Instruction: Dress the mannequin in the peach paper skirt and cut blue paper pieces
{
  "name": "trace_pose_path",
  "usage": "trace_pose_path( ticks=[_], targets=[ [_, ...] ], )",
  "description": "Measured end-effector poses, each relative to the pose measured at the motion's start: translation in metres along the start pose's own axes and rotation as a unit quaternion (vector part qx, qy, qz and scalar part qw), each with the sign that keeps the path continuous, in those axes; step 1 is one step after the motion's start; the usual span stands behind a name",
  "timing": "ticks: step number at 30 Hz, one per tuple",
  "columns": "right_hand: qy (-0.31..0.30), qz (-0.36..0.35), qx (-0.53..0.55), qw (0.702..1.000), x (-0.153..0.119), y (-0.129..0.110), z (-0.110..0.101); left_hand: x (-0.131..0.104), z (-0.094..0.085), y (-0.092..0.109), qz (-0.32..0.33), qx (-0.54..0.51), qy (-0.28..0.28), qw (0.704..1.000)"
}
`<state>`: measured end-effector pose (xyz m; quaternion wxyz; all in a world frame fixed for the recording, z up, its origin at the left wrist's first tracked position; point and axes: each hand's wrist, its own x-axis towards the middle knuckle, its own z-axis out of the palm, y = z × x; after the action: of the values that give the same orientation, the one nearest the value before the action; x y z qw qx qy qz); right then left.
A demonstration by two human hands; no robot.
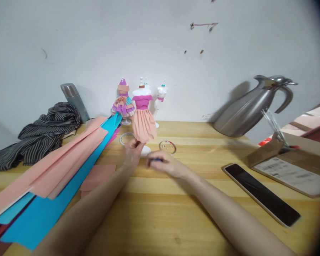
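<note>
In front of me a small white dress form [141, 92] stands upright on the table, wearing a paper dress with a magenta top and a pleated peach skirt [144, 125]. My left hand [132, 153] is closed at the skirt's lower hem, its fingers pinched on the paper edge. Just right of the form's round white base [145, 151], my right hand [165, 163] is curled around a small dark blue thing [156, 159], too blurred to name. The right hand appears apart from the dress.
Behind are two smaller dress forms [123, 101] [162, 94]. Left lie coloured papers [77, 153], a striped cloth [48, 128] and a flask [74, 101]. Tape rolls [175, 147] flank the form. Right are a phone [261, 193], a steel jug [245, 110] and a cardboard box [290, 174].
</note>
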<state>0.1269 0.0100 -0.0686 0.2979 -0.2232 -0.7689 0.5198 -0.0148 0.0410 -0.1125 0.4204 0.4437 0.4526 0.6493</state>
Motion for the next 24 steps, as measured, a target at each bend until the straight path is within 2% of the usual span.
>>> trace_pose_path(
  ticks=[1, 2, 3, 5, 8, 10, 12, 14, 16, 19, 22, 24],
  targets=[
    [-0.115, 0.024, -0.091, 0.989, -0.002, -0.003, 0.000, 0.002, -0.001, 0.000, 0.004, 0.000, 0.005, 1.000],
    [-0.182, 0.049, -0.168, 0.968, -0.005, -0.006, 0.000, 0.004, -0.002, 0.000, 0.007, -0.002, 0.006, 1.000],
    [-0.207, 0.063, -0.235, 0.947, -0.007, -0.008, 0.001, 0.005, -0.003, -0.001, 0.008, -0.003, 0.005, 1.000],
    [-0.201, 0.068, -0.322, 0.923, -0.010, -0.012, 0.005, 0.006, -0.004, -0.003, 0.006, -0.003, -0.002, 1.000],
    [-0.147, 0.058, -0.325, 0.932, -0.010, -0.011, 0.009, 0.005, -0.004, -0.006, 0.001, 0.001, -0.025, 1.000],
    [-0.041, 0.093, -0.254, 0.962, -0.006, -0.007, 0.009, 0.003, -0.004, -0.007, 0.002, 0.002, -0.042, 0.999],
    [0.098, 0.157, -0.095, 0.978, -0.002, -0.002, 0.008, 0.000, -0.004, -0.007, 0.001, 0.001, -0.053, 0.999],
    [0.167, 0.195, 0.136, 0.957, 0.002, 0.001, 0.009, -0.002, -0.004, -0.005, -0.007, -0.005, -0.060, 0.998],
    [0.185, 0.193, 0.329, 0.906, 0.005, 0.001, 0.011, -0.005, -0.005, -0.002, -0.013, -0.010, -0.067, 0.998],
    [0.203, 0.161, 0.478, 0.839, 0.006, 0.000, 0.015, -0.008, -0.005, 0.004, -0.009, 0.003, -0.069, 0.998],
    [0.218, 0.135, 0.536, 0.805, 0.006, 0.001, 0.018, -0.011, -0.002, 0.007, -0.001, 0.023, -0.070, 0.997],
    [0.225, 0.119, 0.539, 0.803, 0.007, 0.003, 0.019, -0.012, -0.001, 0.007, 0.003, 0.030, -0.065, 0.997]
  ],
)
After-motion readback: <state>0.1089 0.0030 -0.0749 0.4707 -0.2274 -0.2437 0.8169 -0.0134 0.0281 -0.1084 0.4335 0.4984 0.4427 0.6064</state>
